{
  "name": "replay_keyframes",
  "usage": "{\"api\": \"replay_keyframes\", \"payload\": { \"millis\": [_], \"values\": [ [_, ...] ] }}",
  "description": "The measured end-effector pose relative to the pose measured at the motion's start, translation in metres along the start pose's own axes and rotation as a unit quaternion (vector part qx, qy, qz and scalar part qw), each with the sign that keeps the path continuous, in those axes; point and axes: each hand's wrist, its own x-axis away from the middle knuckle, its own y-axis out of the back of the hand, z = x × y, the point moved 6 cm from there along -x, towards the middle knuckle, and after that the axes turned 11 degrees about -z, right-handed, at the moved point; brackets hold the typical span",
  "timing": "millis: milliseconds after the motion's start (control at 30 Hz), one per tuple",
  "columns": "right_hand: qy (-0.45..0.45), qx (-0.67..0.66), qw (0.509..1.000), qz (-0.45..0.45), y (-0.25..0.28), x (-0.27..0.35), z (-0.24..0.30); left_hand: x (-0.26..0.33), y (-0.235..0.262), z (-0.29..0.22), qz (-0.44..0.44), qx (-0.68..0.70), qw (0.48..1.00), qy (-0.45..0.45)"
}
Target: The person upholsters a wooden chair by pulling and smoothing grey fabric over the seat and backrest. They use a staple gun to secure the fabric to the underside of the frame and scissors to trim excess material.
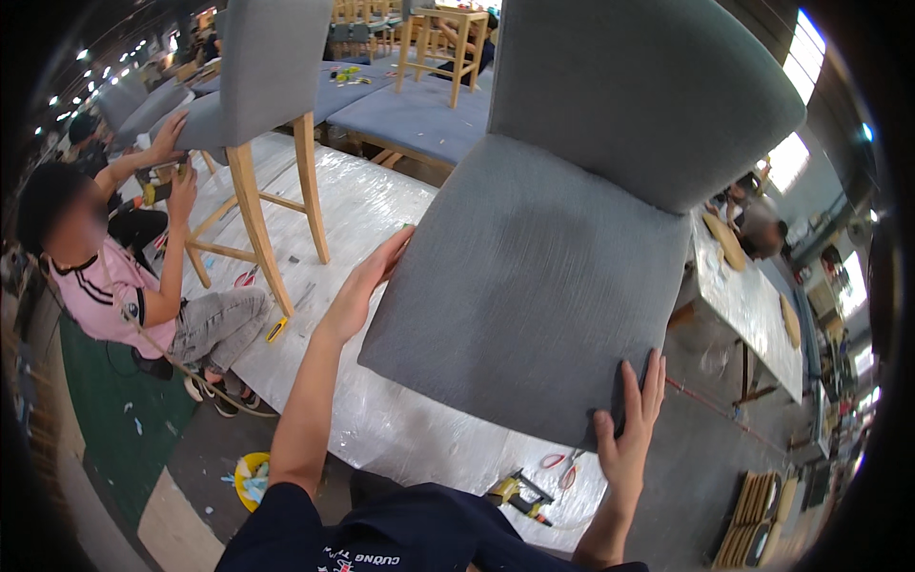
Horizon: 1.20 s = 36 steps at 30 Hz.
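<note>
A grey upholstered chair [534,286] stands before me, its padded seat toward me and its tall backrest rising at the far side. My left hand [367,281] lies along the left side of the seat, fingers stretched out and partly hidden by its edge. At the near right corner, my right hand [633,417] rests against the upholstery with fingers extended and spread. Below that corner, red-handled scissors [566,470] and a yellow-green staple gun [522,498] lie on the plastic-covered table [410,415]. The chair's legs are hidden under the seat.
To the left, a seated co-worker [124,305] handles a power tool [152,194] beside another grey chair [272,105] with wooden legs. A yellow cutter [277,330] lies near that chair. A yellow bucket [242,494] stands on the floor. Another worktable [753,310] is at right.
</note>
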Motion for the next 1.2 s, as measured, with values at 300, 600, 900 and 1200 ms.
{"api": "replay_keyframes", "payload": {
  "millis": [300,600,900,1200],
  "values": [
    [0.01,-0.123,0.944,-0.306,0.106,-0.133,-0.028,-0.119,-0.064,-0.085,-0.036,-0.359,0.924,-0.129],
    [0.06,-0.504,0.833,-0.22,0.065,-0.309,-0.018,-0.08,-0.051,-0.113,-0.157,-0.543,0.772,-0.292],
    [-0.108,-0.312,0.896,-0.297,0.058,-0.38,-0.149,0.039,-0.19,-0.135,0.162,-0.483,0.784,-0.356],
    [-0.063,-0.153,0.87,-0.464,0.134,-0.294,-0.133,-0.024,-0.194,0.043,-0.049,0.336,0.915,0.218]
  ]
}}
